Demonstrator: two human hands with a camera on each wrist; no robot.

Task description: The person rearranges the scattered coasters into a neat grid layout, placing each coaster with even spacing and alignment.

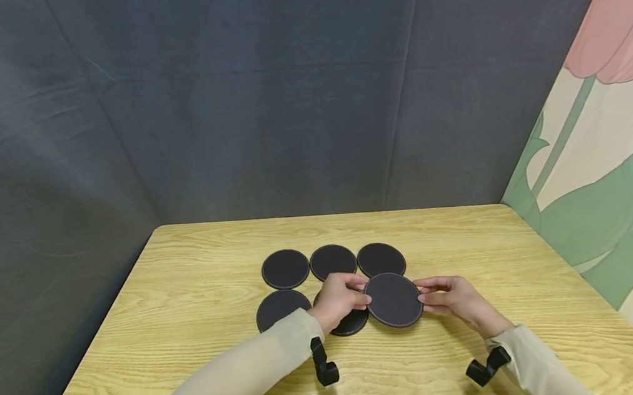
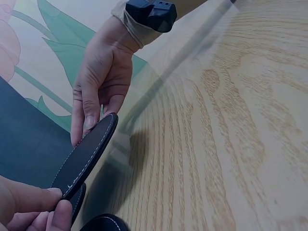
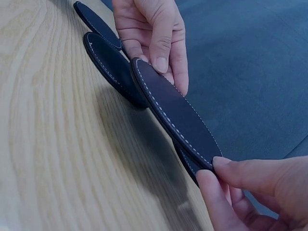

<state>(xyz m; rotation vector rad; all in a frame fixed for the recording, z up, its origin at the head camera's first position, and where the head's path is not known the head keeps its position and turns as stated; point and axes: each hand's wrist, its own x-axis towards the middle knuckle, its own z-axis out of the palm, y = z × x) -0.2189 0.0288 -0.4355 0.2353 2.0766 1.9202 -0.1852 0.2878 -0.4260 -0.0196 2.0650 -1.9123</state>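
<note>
A round black coaster (image 1: 394,300) with pale edge stitching is held between both hands, raised a little off the table; its shadow shows below it in the right wrist view. My left hand (image 1: 339,300) pinches its left edge between thumb and fingers. At the opposite edge, my right hand (image 1: 457,301) pinches it the same way. Behind it lie three like coasters in a row: a left one (image 1: 286,269), a middle one (image 1: 333,261) and a right one (image 1: 381,259). Nearer me are another coaster (image 1: 283,308) and one (image 1: 351,323) partly hidden under my left hand.
The wooden table (image 1: 198,264) extends around the coasters on all sides. A dark curtain (image 1: 285,100) hangs behind and to the left of it. On the right stands a wall panel (image 1: 621,196) painted with tulips. Each wrist wears a black camera mount (image 1: 324,363).
</note>
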